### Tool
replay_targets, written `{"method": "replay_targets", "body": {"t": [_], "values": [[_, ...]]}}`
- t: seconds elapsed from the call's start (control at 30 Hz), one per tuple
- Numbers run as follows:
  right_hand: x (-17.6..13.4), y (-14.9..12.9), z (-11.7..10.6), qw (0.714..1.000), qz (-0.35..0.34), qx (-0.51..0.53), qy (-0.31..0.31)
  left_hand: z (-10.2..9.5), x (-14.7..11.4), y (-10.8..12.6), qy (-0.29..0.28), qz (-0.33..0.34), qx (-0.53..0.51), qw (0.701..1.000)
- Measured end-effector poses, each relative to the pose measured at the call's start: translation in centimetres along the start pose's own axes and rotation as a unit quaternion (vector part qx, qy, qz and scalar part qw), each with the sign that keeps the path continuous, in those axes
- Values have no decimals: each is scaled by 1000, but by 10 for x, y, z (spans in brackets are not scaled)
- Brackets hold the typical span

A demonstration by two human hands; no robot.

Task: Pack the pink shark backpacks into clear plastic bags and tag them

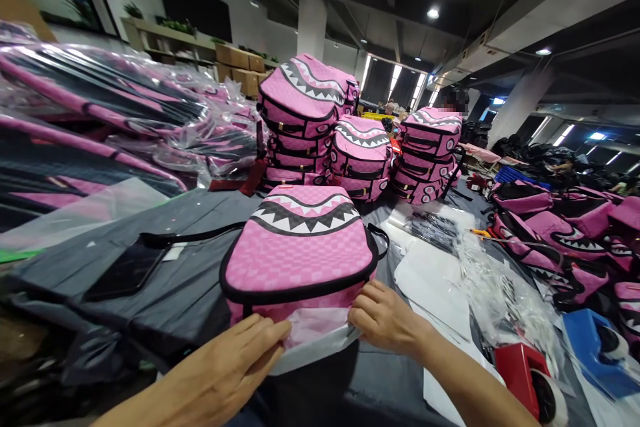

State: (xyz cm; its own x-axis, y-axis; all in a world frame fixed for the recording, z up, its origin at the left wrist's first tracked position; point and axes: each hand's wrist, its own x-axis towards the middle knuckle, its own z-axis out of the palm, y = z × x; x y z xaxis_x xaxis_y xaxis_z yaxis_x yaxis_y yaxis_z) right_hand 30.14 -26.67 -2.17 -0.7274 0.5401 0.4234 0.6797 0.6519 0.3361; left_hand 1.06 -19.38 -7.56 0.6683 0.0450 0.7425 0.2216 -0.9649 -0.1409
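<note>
A pink checkered backpack (300, 260) with black piping and a shark-teeth print lies on the dark grey cloth-covered table in front of me. A translucent plastic bag (320, 340) covers its near end. My left hand (245, 353) grips the bag's edge at the left corner, fingers bent against the pack. At the right corner my right hand (377, 313) has its fingers curled on the same plastic. Black straps stick out from both sides of the backpack. Both sets of fingertips are partly hidden by the bag and pack.
Stacked pink backpacks (300, 127) stand behind. Plastic-wrapped packs (100, 93) are piled at left, near a black phone (133, 267). On the right are white sheets (435, 280), clear plastic bags (505, 287), red (520, 373) and blue (585, 340) tape dispensers, and more backpacks (565, 233).
</note>
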Motion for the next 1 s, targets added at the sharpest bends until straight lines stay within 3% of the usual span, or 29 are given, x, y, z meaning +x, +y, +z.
{"method": "replay_targets", "body": {"t": [0.13,0.23,0.33,0.43,0.57,0.67,0.83,1.0], "values": [[7,-15,22,968,128,-41,211,5,15,7,97,-36,16,995],[12,-28,41,935,216,-36,278,19,12,12,171,-123,72,975],[5,-42,61,959,185,-10,216,39,-19,13,178,-158,98,966],[-12,-55,76,982,149,75,91,54,-65,19,111,-129,101,980],[-27,-64,80,971,174,156,-42,52,-100,35,40,-145,56,987],[-22,-61,77,960,199,169,-101,42,-93,37,27,-161,70,984],[-9,-52,71,961,135,143,-197,34,-62,32,-4,-168,106,980],[-5,-43,62,977,74,118,-161,29,-52,28,-54,-217,16,975]]}}
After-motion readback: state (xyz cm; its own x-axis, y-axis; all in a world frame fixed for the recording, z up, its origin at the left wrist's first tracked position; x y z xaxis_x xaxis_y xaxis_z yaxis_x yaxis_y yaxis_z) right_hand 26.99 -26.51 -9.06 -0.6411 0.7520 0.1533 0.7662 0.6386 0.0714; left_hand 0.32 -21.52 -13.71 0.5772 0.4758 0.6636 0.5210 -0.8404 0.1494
